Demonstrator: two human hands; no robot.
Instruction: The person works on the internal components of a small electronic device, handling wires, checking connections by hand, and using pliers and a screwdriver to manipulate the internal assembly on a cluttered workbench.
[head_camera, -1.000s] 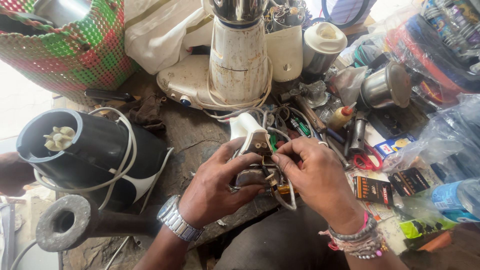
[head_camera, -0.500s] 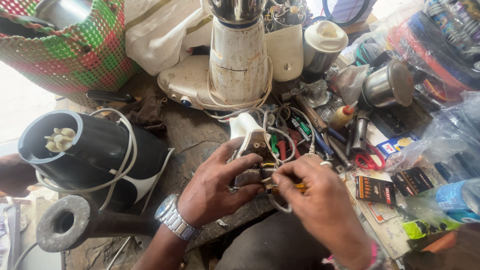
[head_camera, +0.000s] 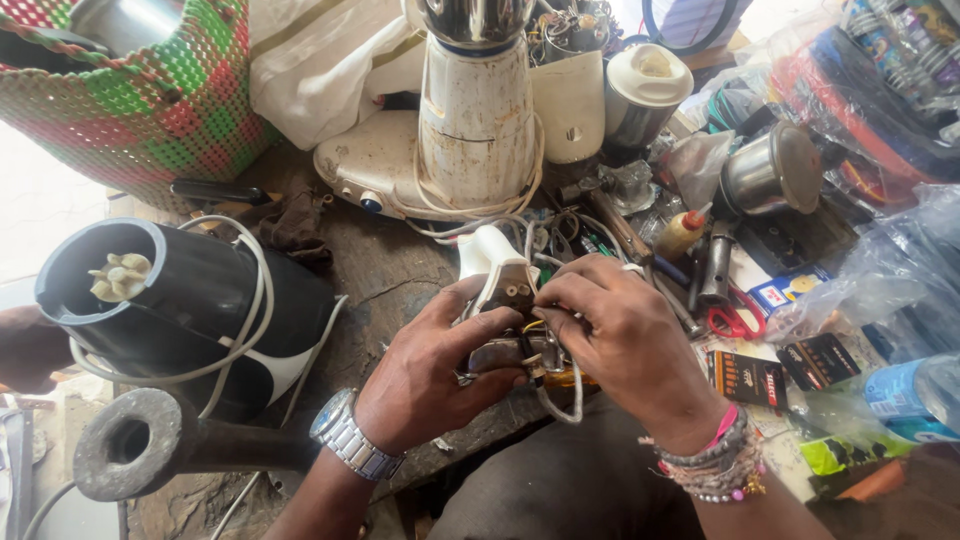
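Note:
A small opened appliance part (head_camera: 505, 290), white plastic with a brown terminal block and loose wires, rests at the front edge of a worn workbench (head_camera: 380, 270). My left hand (head_camera: 430, 375), a metal watch on its wrist, grips the part's metal base from the left. My right hand (head_camera: 620, 340), with bead bracelets on the wrist, covers the part from the right, its fingers pinching the wires beside the terminal block. A white wire loops out below the two hands.
A white mixer base (head_camera: 475, 130) stands behind the hands, a black mixer base (head_camera: 170, 300) with a white cord lies at left. A woven green and red basket (head_camera: 150, 100) is at back left. Steel jars (head_camera: 770, 175), red-handled scissors (head_camera: 735, 315), small boxes and plastic bags crowd the right.
My right hand has shifted up and left, back over the part, after dropping lower and to the right. My left hand keeps its grip on the base.

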